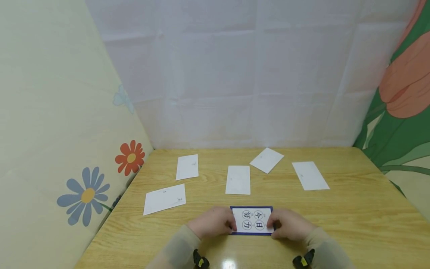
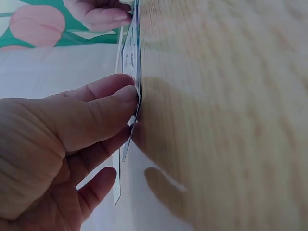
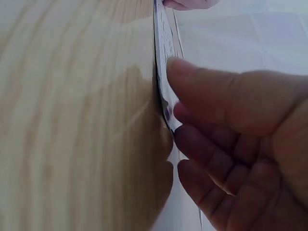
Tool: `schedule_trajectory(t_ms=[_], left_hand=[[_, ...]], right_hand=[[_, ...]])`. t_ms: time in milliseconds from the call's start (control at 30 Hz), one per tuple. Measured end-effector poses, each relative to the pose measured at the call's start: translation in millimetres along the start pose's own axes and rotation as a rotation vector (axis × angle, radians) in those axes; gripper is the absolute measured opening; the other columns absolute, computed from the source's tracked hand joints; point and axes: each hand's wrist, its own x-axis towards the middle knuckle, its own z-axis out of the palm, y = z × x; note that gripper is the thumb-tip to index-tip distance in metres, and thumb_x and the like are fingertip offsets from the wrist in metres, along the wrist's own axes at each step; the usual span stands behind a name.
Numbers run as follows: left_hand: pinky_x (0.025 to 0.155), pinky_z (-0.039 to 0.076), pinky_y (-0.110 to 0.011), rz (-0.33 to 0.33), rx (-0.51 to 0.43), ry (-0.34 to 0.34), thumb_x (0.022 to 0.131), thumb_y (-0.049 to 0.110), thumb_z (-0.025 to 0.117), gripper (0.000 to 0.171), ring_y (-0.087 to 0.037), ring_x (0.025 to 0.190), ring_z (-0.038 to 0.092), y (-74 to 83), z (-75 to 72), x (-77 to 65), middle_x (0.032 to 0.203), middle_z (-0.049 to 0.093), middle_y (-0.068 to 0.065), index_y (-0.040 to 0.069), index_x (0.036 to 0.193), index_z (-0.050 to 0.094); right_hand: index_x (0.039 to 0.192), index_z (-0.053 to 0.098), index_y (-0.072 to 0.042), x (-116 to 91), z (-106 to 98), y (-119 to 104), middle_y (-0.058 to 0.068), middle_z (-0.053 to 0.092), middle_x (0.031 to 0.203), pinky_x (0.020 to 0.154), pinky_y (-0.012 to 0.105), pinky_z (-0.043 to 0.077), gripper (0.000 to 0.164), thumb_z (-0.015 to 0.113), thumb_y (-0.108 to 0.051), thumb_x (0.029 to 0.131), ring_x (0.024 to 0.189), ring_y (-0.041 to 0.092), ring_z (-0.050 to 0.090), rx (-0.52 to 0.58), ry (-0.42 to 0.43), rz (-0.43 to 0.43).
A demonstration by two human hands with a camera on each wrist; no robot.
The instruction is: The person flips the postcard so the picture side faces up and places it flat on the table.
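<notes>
A white card (image 1: 252,220) printed with circled dark characters lies on a slightly larger dark blue piece (image 1: 252,234), whose edges show along its far and near sides. At its left end my left hand (image 1: 216,223) pinches the card, fingers bent. My right hand (image 1: 289,224) holds the right end in the same way. In the left wrist view, the left thumb (image 2: 126,95) lies against the card's edge, and the card sits close to the tabletop. Seen from the right wrist, the right thumb (image 3: 180,67) rests on the card's face, with the other fingers curled at its end.
Beyond the hands, several white cards are spread over the wooden table (image 1: 356,216): two on the left (image 1: 164,199), others mid-table (image 1: 238,180), at the back (image 1: 267,160) and on the right (image 1: 310,175). A white cloth (image 1: 235,74) hangs behind; flowered cloths flank both sides.
</notes>
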Motion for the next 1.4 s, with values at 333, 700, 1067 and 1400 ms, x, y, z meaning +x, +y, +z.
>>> schedule_trajectory(t_ms=[333, 700, 1067, 1400], left_hand=[[0.078, 0.041, -0.021, 0.000, -0.002, 0.012, 0.078, 0.015, 0.078, 0.011, 0.000, 0.080, 0.048, -0.9, -0.6, 3.8, 0.083, 0.053, 0.017, 0.024, 0.080, 0.072], [0.108, 0.031, -0.041, -0.091, 0.038, 0.036, 0.074, 0.029, 0.082, 0.034, -0.027, 0.128, 0.045, -5.9, 0.3, 5.0, 0.138, 0.051, -0.007, 0.021, 0.100, 0.061], [0.106, 0.032, -0.048, -0.153, 0.029, 0.015, 0.072, 0.041, 0.082, 0.070, -0.025, 0.127, 0.044, -5.3, -1.0, 6.8, 0.137, 0.052, -0.001, 0.020, 0.134, 0.055], [0.099, 0.036, -0.044, -0.094, 0.079, 0.016, 0.073, 0.048, 0.079, 0.061, -0.015, 0.112, 0.049, 2.7, 1.8, 5.2, 0.121, 0.058, 0.009, 0.024, 0.125, 0.060]], right_hand=[[0.105, 0.065, -0.009, 3.4, 2.0, 1.2, 0.002, 0.050, 0.088, 0.069, 0.034, 0.041, 0.036, 0.082, -0.012, 0.073, 0.079, 0.018, 0.047, -0.003, 0.065, 0.073], [0.109, 0.069, -0.006, 3.9, 5.5, -0.7, 0.010, 0.056, 0.115, 0.098, 0.052, 0.040, 0.045, 0.086, -0.015, 0.068, 0.108, 0.030, 0.054, -0.075, 0.143, 0.125], [0.122, 0.065, -0.002, 5.1, 2.9, -7.9, 0.012, 0.056, 0.133, 0.106, 0.054, 0.031, 0.052, 0.082, -0.015, 0.074, 0.127, 0.038, 0.044, -0.149, 0.113, 0.189], [0.119, 0.067, -0.003, 10.1, 3.0, -5.1, 0.011, 0.057, 0.132, 0.105, 0.053, 0.033, 0.042, 0.078, -0.010, 0.079, 0.125, 0.037, 0.046, -0.190, 0.106, 0.200]])
